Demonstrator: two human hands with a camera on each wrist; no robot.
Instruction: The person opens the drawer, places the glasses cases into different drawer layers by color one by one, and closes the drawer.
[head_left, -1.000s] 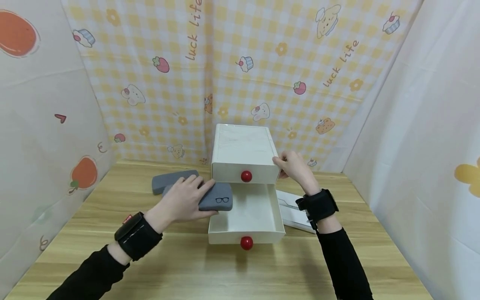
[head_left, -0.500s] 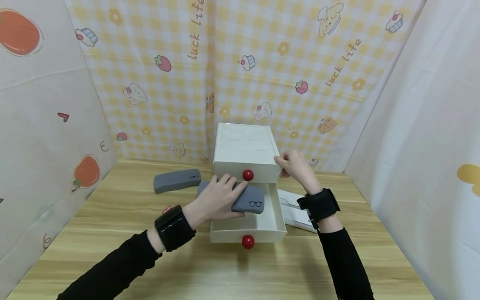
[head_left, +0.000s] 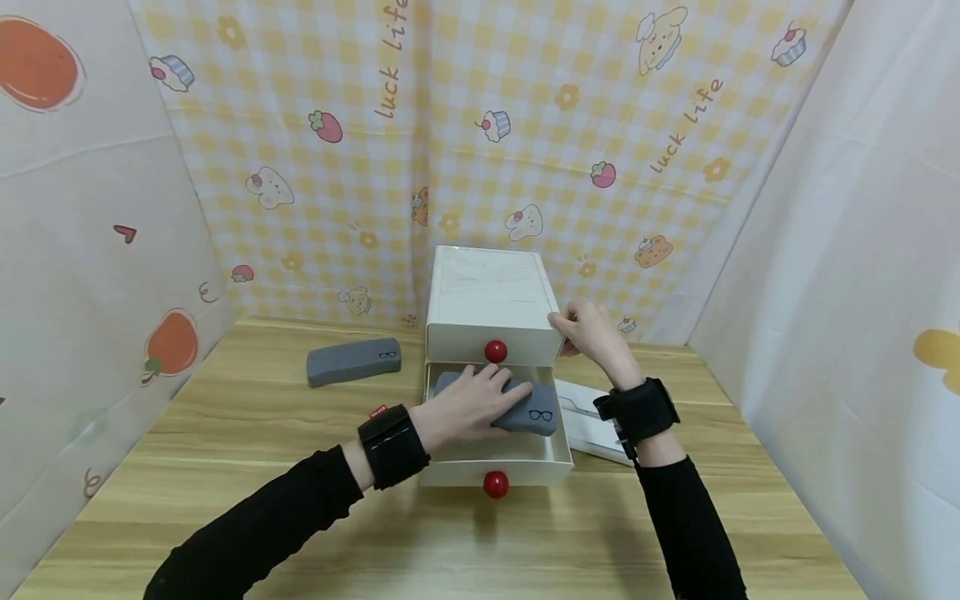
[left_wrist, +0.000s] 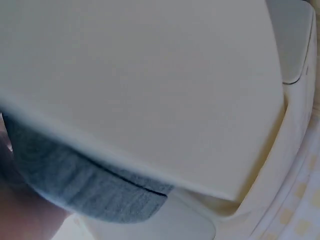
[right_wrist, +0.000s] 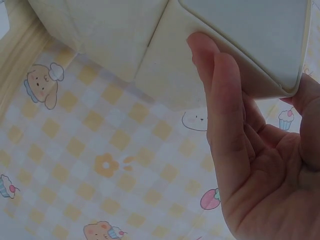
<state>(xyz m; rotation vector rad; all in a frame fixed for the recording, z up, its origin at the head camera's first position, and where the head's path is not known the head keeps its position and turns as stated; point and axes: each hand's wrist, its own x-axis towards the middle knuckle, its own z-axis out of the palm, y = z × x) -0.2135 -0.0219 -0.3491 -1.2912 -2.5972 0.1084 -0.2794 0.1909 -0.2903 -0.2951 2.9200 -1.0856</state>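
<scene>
My left hand grips a grey glasses case from above, over the pulled-out lower drawer. The case lies crosswise between the drawer's sides, with a small pair of glasses printed on its right end. In the left wrist view, the end of the grey case shows under a white panel of the drawer unit. My right hand holds the white two-drawer unit at its upper right front corner. Its fingers lie against the side wall in the right wrist view.
A second grey glasses case lies on the wooden table, left of the unit. A flat white box lies to the right of the open drawer. The upper drawer's red knob is just above my left hand. Patterned curtains enclose the table.
My left hand has carried the glasses case rightward from beside the unit and down into the lower drawer. My right hand has stayed at the unit's corner.
</scene>
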